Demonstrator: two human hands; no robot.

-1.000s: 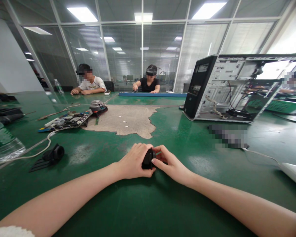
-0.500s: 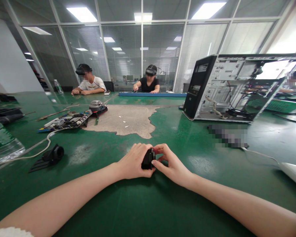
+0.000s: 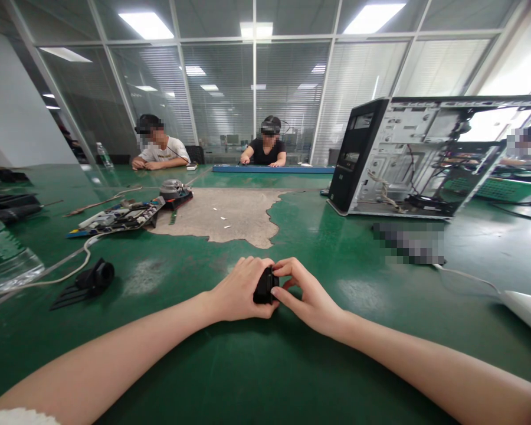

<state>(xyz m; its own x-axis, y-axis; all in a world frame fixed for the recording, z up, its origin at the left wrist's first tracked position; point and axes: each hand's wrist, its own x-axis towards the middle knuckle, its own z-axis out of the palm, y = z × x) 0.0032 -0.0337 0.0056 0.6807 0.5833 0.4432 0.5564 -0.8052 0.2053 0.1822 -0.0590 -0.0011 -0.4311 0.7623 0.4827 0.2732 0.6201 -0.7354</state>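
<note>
Between my two hands, low over the green table, is a small black block-shaped device (image 3: 264, 287) with a ridged or round part on its right side. My left hand (image 3: 241, 289) wraps round it from the left, thumb below and fingers over the top. From the right, my right hand (image 3: 307, 295) pinches that ridged part with thumb and forefinger. Much of the device is covered by my fingers, so its exact kind does not show. Further left on the table lies a black bracket-like part (image 3: 91, 280) with a round ring and flat prongs.
An opened computer case (image 3: 358, 156) stands at the right. A circuit board (image 3: 119, 217) and a cooler-like part (image 3: 174, 192) lie at the left, near a clear bottle (image 3: 9, 251). A white cable (image 3: 86, 257) crosses there. Two co-workers (image 3: 268, 147) sit across the table.
My hands and the black device stay in nearly the same place and grip. Across the table, the co-workers' hands have shifted slightly.
</note>
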